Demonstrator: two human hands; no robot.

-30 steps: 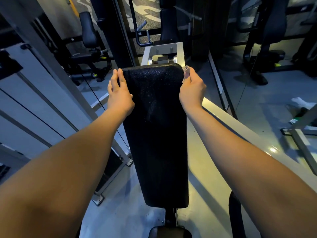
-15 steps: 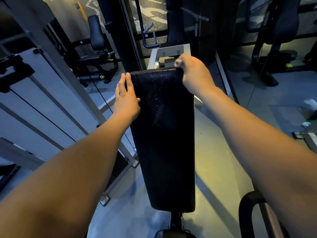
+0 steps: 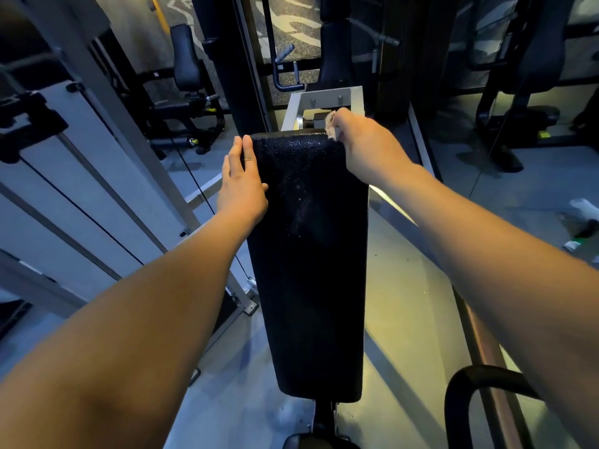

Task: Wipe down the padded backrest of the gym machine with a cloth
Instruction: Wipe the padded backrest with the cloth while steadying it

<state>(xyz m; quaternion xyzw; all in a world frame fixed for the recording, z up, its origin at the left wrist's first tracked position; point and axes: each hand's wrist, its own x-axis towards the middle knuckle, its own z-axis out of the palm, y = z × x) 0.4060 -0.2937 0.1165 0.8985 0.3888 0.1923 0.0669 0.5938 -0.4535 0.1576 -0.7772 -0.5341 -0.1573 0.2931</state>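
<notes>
Pressing cloth (image 3: 331,126) on the backrest's (image 3: 311,270) top corner, right hand's (image 3: 366,147) grip clamps it; left hand (image 3: 241,186) lies flat-fingered alongside.

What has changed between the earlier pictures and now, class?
The right hand, gripping the cloth, moved from the right side of the backrest up over its top right corner. The left hand stayed flat against the left edge.

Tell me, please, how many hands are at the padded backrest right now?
2. The left hand lies flat on the left edge of the padded backrest, near its top; the right hand grips a cloth at its top right corner.
</notes>
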